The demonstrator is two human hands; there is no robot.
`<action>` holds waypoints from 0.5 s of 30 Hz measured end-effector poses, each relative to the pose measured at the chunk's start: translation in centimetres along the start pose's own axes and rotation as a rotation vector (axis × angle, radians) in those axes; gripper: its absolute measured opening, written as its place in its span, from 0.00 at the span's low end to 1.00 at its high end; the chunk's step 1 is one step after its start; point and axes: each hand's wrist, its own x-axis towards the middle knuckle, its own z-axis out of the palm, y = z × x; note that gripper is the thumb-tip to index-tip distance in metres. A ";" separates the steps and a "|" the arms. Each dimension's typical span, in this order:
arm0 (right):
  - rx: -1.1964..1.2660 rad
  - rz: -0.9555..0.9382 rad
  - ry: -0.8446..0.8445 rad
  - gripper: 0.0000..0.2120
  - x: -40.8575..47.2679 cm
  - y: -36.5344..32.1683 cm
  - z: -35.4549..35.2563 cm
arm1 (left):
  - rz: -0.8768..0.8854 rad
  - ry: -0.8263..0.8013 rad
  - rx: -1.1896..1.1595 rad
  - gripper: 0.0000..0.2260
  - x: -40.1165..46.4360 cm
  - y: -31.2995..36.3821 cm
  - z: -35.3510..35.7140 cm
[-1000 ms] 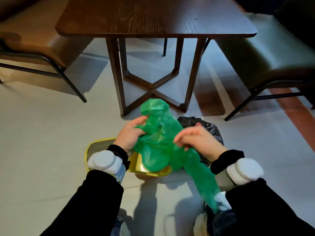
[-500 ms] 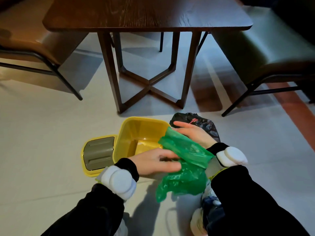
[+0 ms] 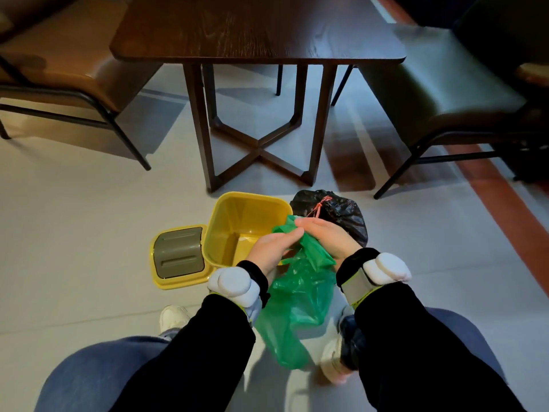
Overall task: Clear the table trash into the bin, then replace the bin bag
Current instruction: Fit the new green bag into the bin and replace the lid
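Green bag (image 3: 300, 295), thin, limp & slick film w/ next to no weight, hangs btwn both wrists just by the bare yellow bin (image 3: 237, 215); left hand (image 3: 271, 251) & right hand (image 3: 325, 240) fingers pinch its bunched top edge, prob best hold for opening the mouth.

Both forearms, in black sleeves with white padded wrist bands, reach up from the lower edge and meet just below the middle of the frame. The left hand (image 3: 271, 248) lies palm toward the right hand (image 3: 325, 239), their fingertips almost touching, each with fingers curled in a pinching grip. Blue-clad knees fill the lower corners, white shoes between them.
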 end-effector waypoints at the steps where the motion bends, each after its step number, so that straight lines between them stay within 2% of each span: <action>1: -0.022 -0.038 0.017 0.09 -0.8 0.2 0.1 | 0.005 -0.006 0.013 0.06 -0.7 0.0 0.2; 5: -0.267 -0.209 0.173 0.11 -3.4 0.8 0.3 | -0.036 -0.042 0.033 0.07 -3.3 0.1 0.7; 8: -0.277 -0.276 0.276 0.12 -5.4 1.9 1.0 | 0.019 -0.026 0.130 0.06 -5.6 -0.6 1.7; 11: -0.296 -0.314 0.528 0.13 -6.6 2.8 1.0 | 0.057 0.159 0.258 0.06 -7.1 -1.5 1.8; 13: -0.320 -0.326 0.689 0.14 -7.8 3.6 0.5 | 0.025 0.307 0.385 0.12 -8.2 -1.9 1.0; 15: -0.380 -0.317 0.768 0.17 -9.5 4.7 -0.1 | -0.018 0.432 0.534 0.19 -9.2 -2.6 -0.1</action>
